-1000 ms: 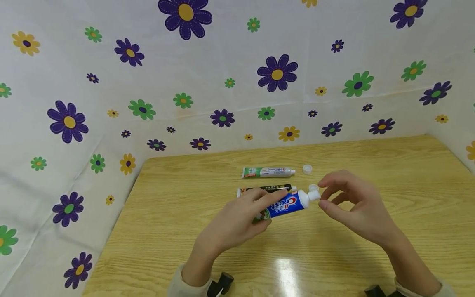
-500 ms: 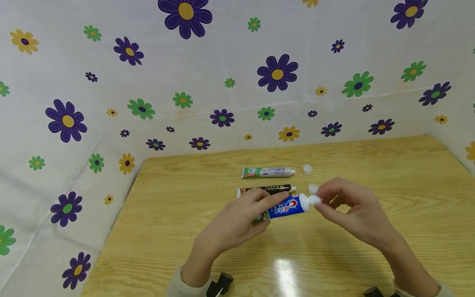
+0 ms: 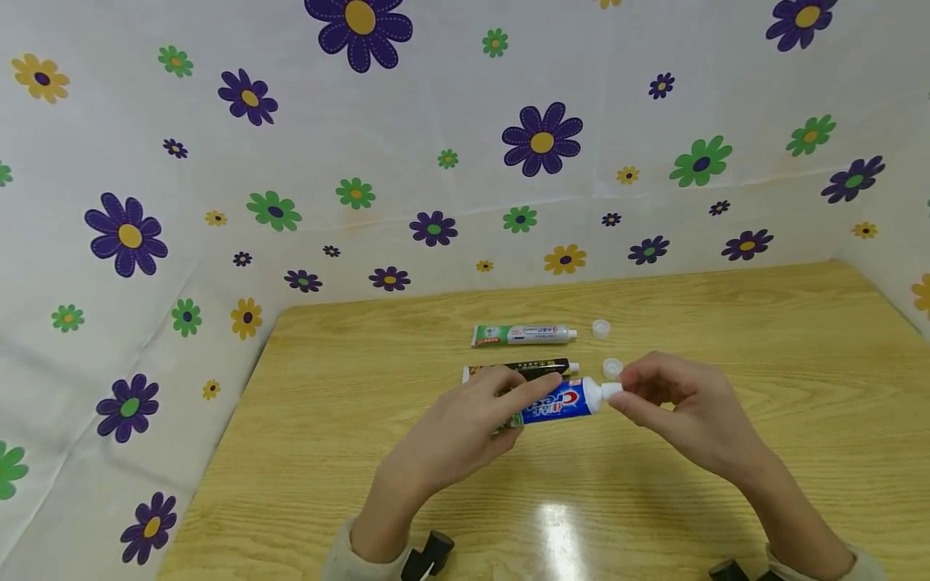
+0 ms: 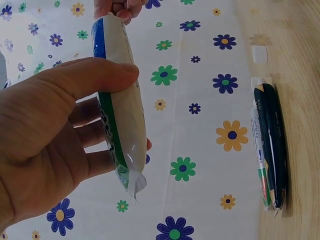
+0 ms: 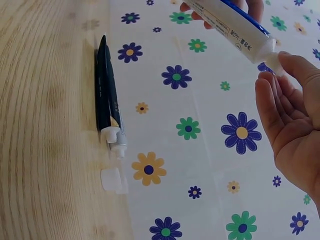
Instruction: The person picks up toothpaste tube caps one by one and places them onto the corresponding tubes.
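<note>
Blue tube held aloft, its white cap pinched

Head view: the left grip point(image 3: 465, 424) holds the blue Crest tube point(image 3: 558, 405) by the body, its nozzle end pointing to the right and tipped slightly up. That leaves the narrow end free, probably so the other hand can work on it. The right grip point(image 3: 690, 411) pinches the white cap point(image 3: 611, 390) between thumb and forefinger. Beyond them, a black tube point(image 3: 545, 369) and a green-and-white tube point(image 3: 523, 335) lie on the desk point(image 3: 349, 403) with bare nozzles, a near loose cap point(image 3: 613, 368) and a far loose cap point(image 3: 601, 328) each just off a nozzle; the spacing looks meant to keep each cap with its own tube.

Left wrist view: the thumb presses across the tube's white back while the fingers wrap the other side. Gripping the body, not the neck, likely steadies it against any twist. The crimped end hangs free, and the tube is clear of the desk.

Right wrist view: thumb and forefinger meet at the cap, the other fingers loosely bent. Such a fingertip hold would suit a small round part.
</note>
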Tool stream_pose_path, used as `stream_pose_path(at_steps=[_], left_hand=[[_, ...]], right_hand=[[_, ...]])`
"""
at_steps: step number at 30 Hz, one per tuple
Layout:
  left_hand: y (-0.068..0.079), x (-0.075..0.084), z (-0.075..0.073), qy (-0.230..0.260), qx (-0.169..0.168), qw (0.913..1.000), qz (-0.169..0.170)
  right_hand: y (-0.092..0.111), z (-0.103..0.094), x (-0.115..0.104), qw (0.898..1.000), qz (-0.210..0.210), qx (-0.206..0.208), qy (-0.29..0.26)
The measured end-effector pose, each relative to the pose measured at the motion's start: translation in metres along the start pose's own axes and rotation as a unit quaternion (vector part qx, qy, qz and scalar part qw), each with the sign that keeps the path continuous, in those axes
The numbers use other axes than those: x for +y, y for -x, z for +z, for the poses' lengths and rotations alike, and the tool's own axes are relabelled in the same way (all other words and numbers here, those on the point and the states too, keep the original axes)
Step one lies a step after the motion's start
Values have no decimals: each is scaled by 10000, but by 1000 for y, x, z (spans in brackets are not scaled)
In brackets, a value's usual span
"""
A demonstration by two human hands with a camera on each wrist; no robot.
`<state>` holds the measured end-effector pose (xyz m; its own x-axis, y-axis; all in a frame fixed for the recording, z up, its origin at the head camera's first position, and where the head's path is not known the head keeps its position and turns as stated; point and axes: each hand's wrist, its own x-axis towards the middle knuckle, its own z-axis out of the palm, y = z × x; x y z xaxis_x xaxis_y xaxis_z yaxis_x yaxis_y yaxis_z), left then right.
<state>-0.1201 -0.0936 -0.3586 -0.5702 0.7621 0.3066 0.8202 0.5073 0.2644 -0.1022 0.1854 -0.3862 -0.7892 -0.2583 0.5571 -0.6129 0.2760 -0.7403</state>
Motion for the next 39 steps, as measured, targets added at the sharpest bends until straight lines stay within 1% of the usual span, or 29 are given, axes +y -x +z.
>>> stream_pose_path(at_steps=[6,11,19,23,25,30,36,39], left_hand=[[-2,3,-2,-345,60,9992,171],[-4,5,-1,-637,203,9972,334],[-7,7,2,-917,313,9947,339],[-7,7,4,-887,335,9949,354],[-6,6,5,-829,300,9955,355],[-5,4,4,-714,123,9970,255],[-3,0,5,-582,-72,9983,74],[-3,0,6,-543,-82,9984,94]], right_hand=[[1,0,1,9997,50,-71,-236],[2,0,2,9995,156,-39,-260],[1,1,3,9978,574,-59,-316],[1,3,4,9967,685,-110,-430],[1,5,5,9962,766,-129,-381],[0,10,6,9928,1167,-197,-211],[-3,15,7,9872,1526,-296,-343],[-2,16,8,9852,1648,-316,-355]])
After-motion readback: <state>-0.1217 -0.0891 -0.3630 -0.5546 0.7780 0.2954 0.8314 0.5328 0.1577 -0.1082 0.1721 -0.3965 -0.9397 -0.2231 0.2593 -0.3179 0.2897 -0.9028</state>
